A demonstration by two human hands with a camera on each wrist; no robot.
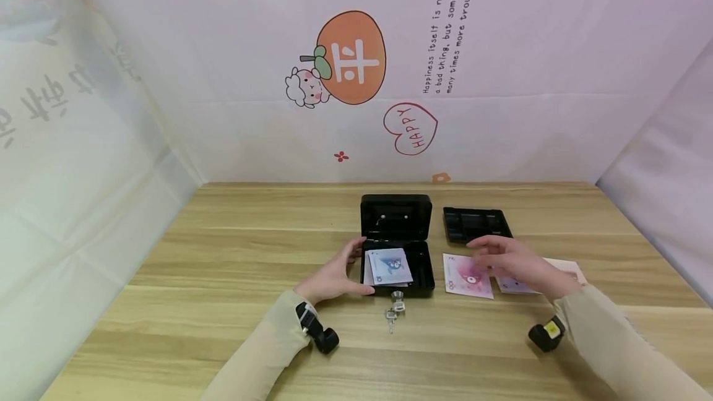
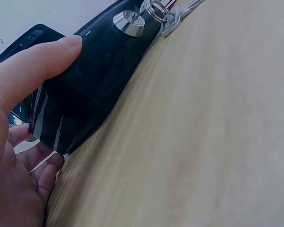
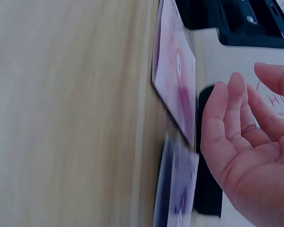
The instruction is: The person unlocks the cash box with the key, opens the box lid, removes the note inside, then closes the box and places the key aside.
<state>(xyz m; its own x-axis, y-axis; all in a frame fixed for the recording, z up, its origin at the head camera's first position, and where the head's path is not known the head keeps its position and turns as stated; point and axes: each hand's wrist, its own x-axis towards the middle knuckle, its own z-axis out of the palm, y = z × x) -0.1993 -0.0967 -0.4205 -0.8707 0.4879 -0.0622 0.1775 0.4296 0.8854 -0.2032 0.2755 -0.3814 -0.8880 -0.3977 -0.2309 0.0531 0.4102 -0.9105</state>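
Note:
A black cash box (image 1: 424, 268) stands on the table with its lid raised, and pale blue play banknotes (image 1: 388, 265) lie inside. My left hand (image 1: 330, 277) holds the box by its left side, thumb at the front wall and fingers around the side, as the left wrist view also shows. My right hand (image 1: 515, 266) hovers over pink banknotes (image 1: 461, 286) to the right of the box. Its fingers are loosely bent, with nothing between them in the right wrist view. Beneath and beside that hand are more banknotes (image 1: 567, 268), partly hidden by it.
A black compartment tray (image 1: 476, 224) lies behind the pink notes. Keys (image 1: 392, 319) hang from the lock (image 1: 397, 296) on the box front and reach onto the wooden table (image 1: 234, 252). Printed cloth (image 1: 239, 79) hangs behind the table and at both sides.

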